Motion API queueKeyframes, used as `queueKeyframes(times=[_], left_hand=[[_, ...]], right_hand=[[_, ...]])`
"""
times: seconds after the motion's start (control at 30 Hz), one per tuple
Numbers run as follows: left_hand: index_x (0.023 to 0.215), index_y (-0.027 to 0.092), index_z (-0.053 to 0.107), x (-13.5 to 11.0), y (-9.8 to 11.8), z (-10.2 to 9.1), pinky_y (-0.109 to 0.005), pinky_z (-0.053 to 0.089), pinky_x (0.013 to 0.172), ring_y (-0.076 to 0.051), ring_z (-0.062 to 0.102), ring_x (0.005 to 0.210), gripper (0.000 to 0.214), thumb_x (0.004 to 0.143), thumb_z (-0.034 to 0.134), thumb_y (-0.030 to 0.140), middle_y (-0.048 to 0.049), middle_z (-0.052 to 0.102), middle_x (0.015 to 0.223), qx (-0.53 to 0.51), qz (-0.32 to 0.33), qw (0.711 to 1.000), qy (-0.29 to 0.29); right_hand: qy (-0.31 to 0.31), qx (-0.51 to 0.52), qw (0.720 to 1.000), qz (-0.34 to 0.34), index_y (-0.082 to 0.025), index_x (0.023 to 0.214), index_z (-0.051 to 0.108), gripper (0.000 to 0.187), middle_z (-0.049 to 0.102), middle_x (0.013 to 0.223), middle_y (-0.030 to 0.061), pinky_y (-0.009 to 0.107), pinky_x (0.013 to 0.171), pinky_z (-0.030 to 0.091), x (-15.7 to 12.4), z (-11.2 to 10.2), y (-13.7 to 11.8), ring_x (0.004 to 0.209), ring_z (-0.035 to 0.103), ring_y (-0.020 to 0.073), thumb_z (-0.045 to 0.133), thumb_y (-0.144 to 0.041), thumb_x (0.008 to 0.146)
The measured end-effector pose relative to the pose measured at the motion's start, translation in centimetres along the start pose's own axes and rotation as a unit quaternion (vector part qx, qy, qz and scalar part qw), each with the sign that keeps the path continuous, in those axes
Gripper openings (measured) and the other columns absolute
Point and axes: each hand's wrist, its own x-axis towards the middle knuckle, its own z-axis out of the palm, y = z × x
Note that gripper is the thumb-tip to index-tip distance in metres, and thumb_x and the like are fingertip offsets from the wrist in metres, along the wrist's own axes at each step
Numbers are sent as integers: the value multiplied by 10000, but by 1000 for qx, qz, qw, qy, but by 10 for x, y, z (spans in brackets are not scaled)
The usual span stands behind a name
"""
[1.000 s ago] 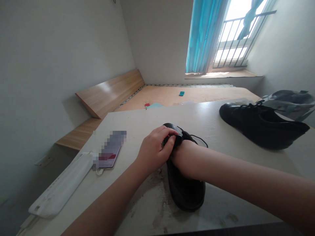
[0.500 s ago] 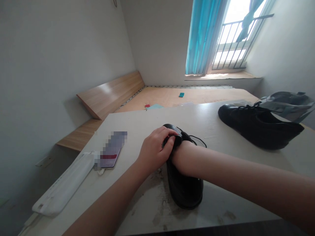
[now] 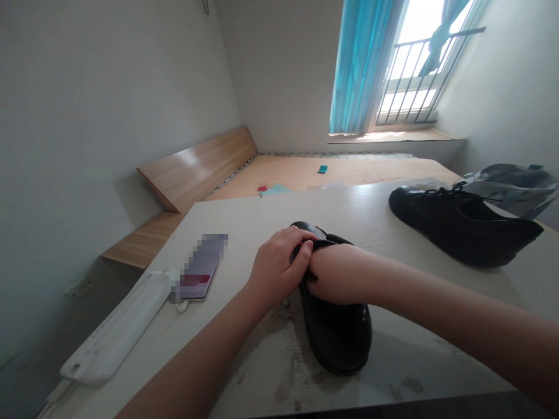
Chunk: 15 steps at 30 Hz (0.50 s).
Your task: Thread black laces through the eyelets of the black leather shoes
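Note:
A black lace-up shoe (image 3: 338,343) stands on the white table with its toe away from me and its heel toward me. My left hand (image 3: 282,256) is closed on the front of this shoe, fingers over the upper and thumb at the edge of the opening. Through the opening, my right hand (image 3: 334,270) reaches into the shoe toward the toe. Its fingers are hidden inside, so what they hold, if anything, does not show. The other black shoe (image 3: 463,230) rests on the table at the right, laces tied, toe pointing left.
A phone (image 3: 201,267), partly pixelated, and a long white power strip (image 3: 117,331) lie along the left of the white table (image 3: 244,218). Dark smudges mark the tabletop near the shoe. Behind are a wooden bed (image 3: 371,169) and a clear bag (image 3: 515,183).
My right hand has drawn back slightly, so more of it shows at the opening. The heel of the shoe has swung a little to the right. My left hand keeps its grip.

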Motion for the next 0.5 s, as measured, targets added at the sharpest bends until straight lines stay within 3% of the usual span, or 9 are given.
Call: queueKeyframes(times=[0.07, 0.13, 0.23, 0.3, 0.4, 0.5], left_hand=[[994, 212, 655, 0, 0, 1, -305, 437, 846, -179, 593, 956, 265, 941, 396, 239, -25, 674, 974, -3, 2, 1000, 0], [972, 213, 657, 0, 0, 1, -306, 437, 846, -178, 592, 945, 283, 948, 377, 242, -24, 674, 956, -6, 2, 1000, 4], [953, 217, 659, 0, 0, 0, -306, 439, 835, -179, 594, 934, 297, 957, 366, 264, -24, 675, 950, -14, -4, 1000, 2], [964, 215, 660, 1, 1, -1, -305, 439, 835, -180, 592, 939, 278, 952, 388, 271, -25, 673, 962, -19, -5, 1000, -3], [989, 216, 663, 1, 2, -2, -309, 429, 869, -180, 582, 972, 274, 955, 396, 264, -23, 668, 1000, -28, -1, 1000, -13], [988, 214, 667, 0, 3, -2, -316, 425, 881, -184, 578, 978, 278, 958, 396, 267, -26, 665, 1006, -33, 0, 999, -16]], right_hand=[[-4, 24, 1000, 6, -172, 706, 694, 233, 691, 713, 81, 322, 610, 485, -7, -9, 2, 648, 637, 213, 483, -189, 804], [-30, 97, 995, 6, -186, 590, 589, 244, 593, 581, 33, 276, 486, 394, -14, -19, 5, 496, 514, 143, 462, -239, 791], [-102, 253, 962, -10, -191, 511, 390, 262, 393, 486, -28, 244, 416, 284, -25, -35, 16, 428, 331, 89, 460, -249, 756], [-118, 330, 937, -7, -193, 518, 384, 252, 385, 492, -32, 244, 435, 300, -32, -46, 29, 449, 343, 91, 457, -247, 753], [-68, 395, 916, 10, -193, 513, 430, 300, 459, 513, -12, 258, 488, 345, -42, -55, 44, 503, 414, 110, 450, -295, 794], [-12, 345, 938, 39, -205, 568, 462, 363, 486, 540, -14, 260, 471, 330, -52, -46, 39, 497, 417, 116, 482, -451, 834]])
